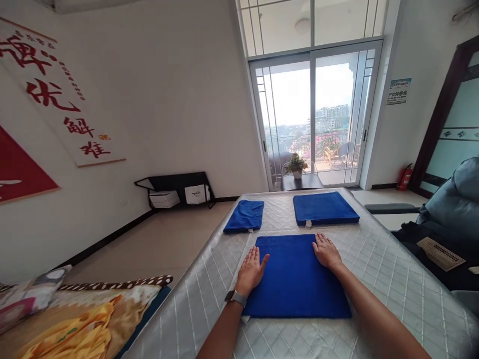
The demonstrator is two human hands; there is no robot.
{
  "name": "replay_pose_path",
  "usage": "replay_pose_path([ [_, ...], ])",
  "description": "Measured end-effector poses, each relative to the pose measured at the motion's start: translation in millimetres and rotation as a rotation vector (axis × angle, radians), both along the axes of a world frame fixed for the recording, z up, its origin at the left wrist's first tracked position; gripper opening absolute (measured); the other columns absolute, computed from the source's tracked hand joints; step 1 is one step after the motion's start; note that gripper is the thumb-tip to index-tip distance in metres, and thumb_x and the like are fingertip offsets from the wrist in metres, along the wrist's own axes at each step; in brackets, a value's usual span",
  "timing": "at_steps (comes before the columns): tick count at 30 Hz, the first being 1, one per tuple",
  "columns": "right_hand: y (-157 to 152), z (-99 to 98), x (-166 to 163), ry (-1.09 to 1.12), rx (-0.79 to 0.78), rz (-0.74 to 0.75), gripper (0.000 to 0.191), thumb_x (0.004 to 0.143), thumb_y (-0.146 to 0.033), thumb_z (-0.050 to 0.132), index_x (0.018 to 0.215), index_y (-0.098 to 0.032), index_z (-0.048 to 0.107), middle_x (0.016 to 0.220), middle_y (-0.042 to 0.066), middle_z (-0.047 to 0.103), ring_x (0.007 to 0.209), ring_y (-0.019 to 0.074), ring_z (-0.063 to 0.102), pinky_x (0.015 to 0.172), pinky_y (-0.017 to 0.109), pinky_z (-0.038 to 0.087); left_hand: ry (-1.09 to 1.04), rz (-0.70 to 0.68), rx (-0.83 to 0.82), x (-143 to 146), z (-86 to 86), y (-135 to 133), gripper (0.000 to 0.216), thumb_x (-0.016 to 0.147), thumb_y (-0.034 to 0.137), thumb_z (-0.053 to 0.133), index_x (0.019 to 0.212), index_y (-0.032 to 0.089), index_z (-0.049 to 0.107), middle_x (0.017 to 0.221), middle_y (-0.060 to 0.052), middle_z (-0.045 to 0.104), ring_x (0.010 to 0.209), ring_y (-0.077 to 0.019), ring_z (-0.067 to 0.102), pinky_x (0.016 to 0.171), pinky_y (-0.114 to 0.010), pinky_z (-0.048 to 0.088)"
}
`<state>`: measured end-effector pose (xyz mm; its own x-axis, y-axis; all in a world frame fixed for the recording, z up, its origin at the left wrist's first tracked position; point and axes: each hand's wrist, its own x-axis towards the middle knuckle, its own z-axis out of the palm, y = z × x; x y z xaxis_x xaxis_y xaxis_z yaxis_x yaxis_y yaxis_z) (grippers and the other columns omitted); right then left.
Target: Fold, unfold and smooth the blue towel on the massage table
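Observation:
A flat blue cloth point(295, 279), squared into a rectangle, lies on the quilted silver-grey mattress point(389, 279) in front of me. My left hand point(251, 269) rests on its upper left edge, fingers stretched forward and thumb apart; a watch is on that wrist. On the upper right corner lies my right hand point(326, 251), palm down with its fingers extended. Beyond the cloth, a smaller folded blue cloth point(245, 215) sits to the left, with a white tag at its near edge. A stack of folded blue cloths point(325, 207) is at the far right, also showing a white tag.
A potted plant point(297, 164) stands on a small dark table point(301, 182) past the mattress, before the glass doors. Low at left is a bed with a yellow cloth point(75, 331). A grey-blue armchair point(456, 204) and a fire extinguisher point(404, 177) are at right.

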<state>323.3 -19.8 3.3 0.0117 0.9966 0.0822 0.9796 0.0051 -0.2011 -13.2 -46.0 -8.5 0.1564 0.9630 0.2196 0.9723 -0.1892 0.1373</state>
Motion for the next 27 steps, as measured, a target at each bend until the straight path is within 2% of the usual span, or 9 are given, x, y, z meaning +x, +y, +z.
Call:
replay_pose_path([
  [4,0.1,-1.4,0.7,0.010,0.000,-0.003,0.065,0.103,-0.038,0.023,0.160,-0.006,0.027,0.167,0.012,0.023,0.155,0.0214,0.016,0.125,0.038,0.011,-0.008,0.080,-0.035,-10.9,4.4,6.5,0.091,0.099,0.069,0.009,0.154,0.002,0.038,0.160,-0.023,0.035,0.151,-0.0312,0.032,0.123,-0.048,0.029],
  [8,1.6,-3.1,0.7,0.028,-0.001,0.000,0.066,0.103,-0.038,0.023,0.160,-0.006,0.026,0.167,0.011,0.022,0.155,0.0213,0.016,0.125,0.038,0.010,-0.028,-0.029,0.070,1.3,16.9,1.3,0.080,0.102,0.065,0.015,0.154,0.009,0.040,0.161,-0.019,0.038,0.151,-0.0287,0.032,0.123,-0.048,0.031],
  [10,2.3,-3.6,0.6,0.037,-0.001,-0.001,0.066,0.103,-0.038,0.023,0.160,-0.006,0.026,0.167,0.011,0.022,0.156,0.0210,0.015,0.126,0.038,0.010,-0.032,-0.187,0.081,24.1,21.5,-6.4,0.072,0.104,0.061,0.017,0.152,0.014,0.043,0.160,-0.015,0.041,0.150,-0.0253,0.035,0.122,-0.045,0.034],
  [13,2.4,-3.2,0.7,0.042,-0.002,0.002,0.065,0.103,-0.038,0.023,0.160,-0.006,0.025,0.167,0.012,0.022,0.156,0.0212,0.014,0.126,0.039,0.010,-0.013,-0.464,0.075,76.1,23.7,-17.5,0.066,0.105,0.058,0.023,0.150,0.017,0.047,0.158,-0.013,0.045,0.149,-0.0228,0.037,0.121,-0.042,0.037],
  [16,0.9,-2.2,1.6,0.037,-0.004,0.014,0.065,0.103,-0.036,0.025,0.160,-0.004,0.025,0.167,0.013,0.022,0.156,0.0217,0.013,0.126,0.039,0.011,-0.022,-0.566,0.093,135.3,23.2,-16.2,0.064,0.105,0.056,0.024,0.151,0.015,0.045,0.156,-0.015,0.048,0.148,-0.0237,0.040,0.121,-0.043,0.037],
  [19,-1.6,-2.0,3.6,0.023,-0.005,0.030,0.064,0.100,-0.026,0.029,0.161,-0.006,0.024,0.168,0.012,0.020,0.156,0.0204,0.012,0.125,0.037,0.012,-0.044,-0.598,0.107,183.8,22.6,0.6,0.061,0.107,0.050,0.022,0.154,0.016,0.041,0.157,-0.015,0.046,0.148,-0.0231,0.040,0.121,-0.044,0.035],
  [21,-2.9,-2.1,5.0,0.010,-0.007,0.035,0.064,0.098,-0.022,0.030,0.161,-0.008,0.025,0.168,0.010,0.020,0.156,0.0197,0.012,0.125,0.036,0.012,-0.043,-0.599,0.079,203.6,21.3,14.9,0.060,0.106,0.048,0.022,0.156,0.017,0.037,0.159,-0.014,0.043,0.148,-0.0229,0.039,0.122,-0.043,0.034],
  [24,-2.6,-2.1,5.4,-0.013,-0.012,0.038,0.063,0.099,-0.025,0.029,0.160,-0.009,0.027,0.168,0.009,0.023,0.156,0.0198,0.014,0.125,0.035,0.013,-0.036,-0.527,0.019,211.4,17.0,31.8,0.062,0.106,0.049,0.020,0.159,0.019,0.032,0.161,-0.012,0.040,0.150,-0.0234,0.036,0.123,-0.045,0.031],
  [27,0.2,-1.9,3.7,-0.029,-0.015,0.027,0.063,0.102,-0.032,0.025,0.160,-0.007,0.027,0.167,0.010,0.023,0.155,0.0202,0.015,0.125,0.036,0.013,-0.018,-0.460,-0.017,197.2,11.8,41.7,0.065,0.105,0.051,0.015,0.159,0.018,0.032,0.162,-0.012,0.038,0.152,-0.0233,0.032,0.124,-0.045,0.028],
])
